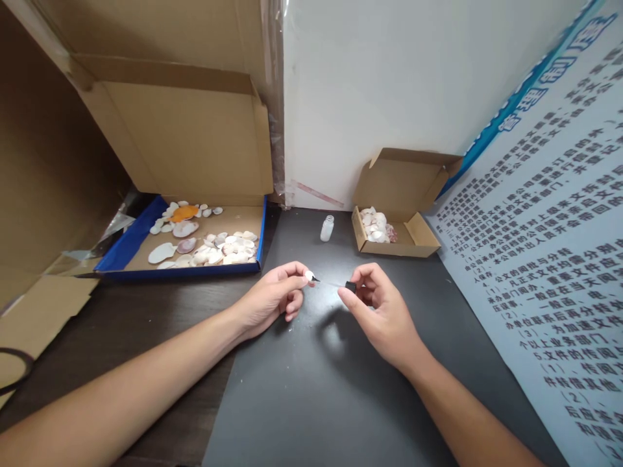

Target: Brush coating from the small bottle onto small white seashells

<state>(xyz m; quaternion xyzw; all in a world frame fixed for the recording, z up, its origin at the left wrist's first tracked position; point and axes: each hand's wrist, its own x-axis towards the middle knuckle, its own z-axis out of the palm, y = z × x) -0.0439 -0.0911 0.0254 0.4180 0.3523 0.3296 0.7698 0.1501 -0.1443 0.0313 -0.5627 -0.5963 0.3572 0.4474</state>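
Note:
Between the thumb and fingertips of my left hand (270,299) is a small white shell (308,275). My right hand (382,314) pinches the black cap of a brush applicator (350,286). A thin clear stem runs left from the cap, and its dark tip meets the edge of the shell, though whether it presses on it is too small to tell. Beyond both hands, a small whitish bottle (327,229) stands upright without a cap on the dark grey mat (292,402).
At the left, a blue-edged cardboard box (263,233) holds many shells (226,248) and an orange shell (185,213). A smaller cardboard box (399,248) with shells (374,227) sits at the back right. A white panel (370,84) and a printed poster (545,214) border the workspace.

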